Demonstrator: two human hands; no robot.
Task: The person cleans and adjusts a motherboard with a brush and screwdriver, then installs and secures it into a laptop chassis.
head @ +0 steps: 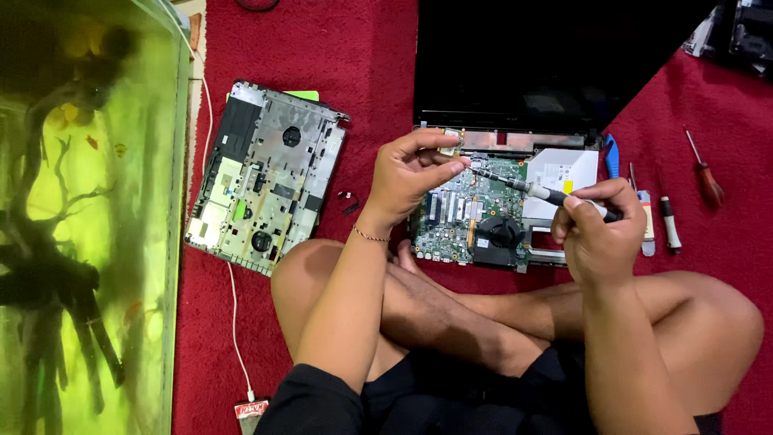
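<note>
While the person sits cross-legged on a red carpet (354,56), both hands work over an opened laptop (503,201) lying just past the knees. The right hand (596,234) has its grip closed around the handle of a slim screwdriver (531,189), whose shaft slants up and to the left so that the tip reaches the fingertips of the left hand (411,173). The left hand's grip is pinched shut, thumb against forefinger, right at that tip; whether it holds a screw or some small part is too small to tell. A thin bracelet (370,235) circles the left wrist. Beneath the tool lie the green circuit board (455,213) and the dark round fan (501,235). The laptop's black screen (547,56) lies flat beyond. Well to the left rests the removed bottom cover (266,173), inner side up, beside a fish tank (88,217). To the right of the laptop lie a red-handled screwdriver (707,177), a white-handled tool (668,224) and a blue pry tool (612,155).
</note>
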